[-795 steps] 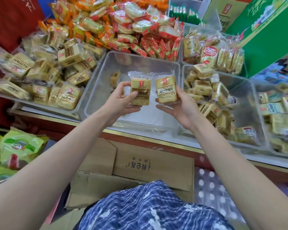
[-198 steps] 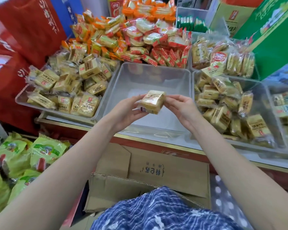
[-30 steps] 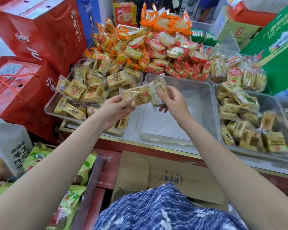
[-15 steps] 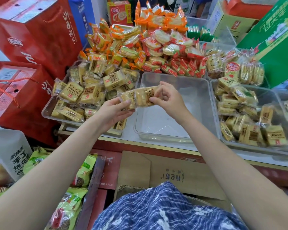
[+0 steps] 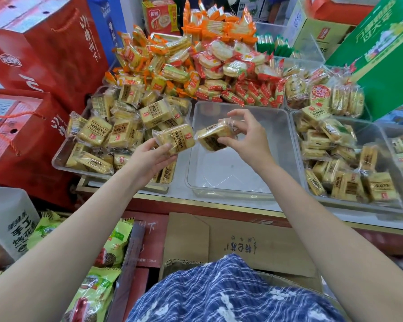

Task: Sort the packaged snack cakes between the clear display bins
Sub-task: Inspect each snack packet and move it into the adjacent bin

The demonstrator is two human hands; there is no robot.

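My left hand [image 5: 150,159] holds one yellow wrapped snack cake [image 5: 177,138] over the right edge of the left bin [image 5: 61,159], which is heaped with the same cakes. My right hand [image 5: 247,138] pinches a second snack cake [image 5: 213,137], tilted on edge, above the middle clear bin [image 5: 286,145]. Nothing lies inside that middle bin. The two packs nearly touch. The right bin [image 5: 296,126] holds several similar yellow cakes.
Behind the bins lie piles of orange and red wrapped snacks [image 5: 219,63]. Red gift boxes [image 5: 40,49] stand at the left, a green carton [image 5: 382,47] at the right. A cardboard box [image 5: 254,242] and green snack bags [image 5: 96,287] sit below the counter edge.
The two cakes, held together half a second ago, are now apart, one in each hand. My right hand has tipped its pack on edge over the middle bin.
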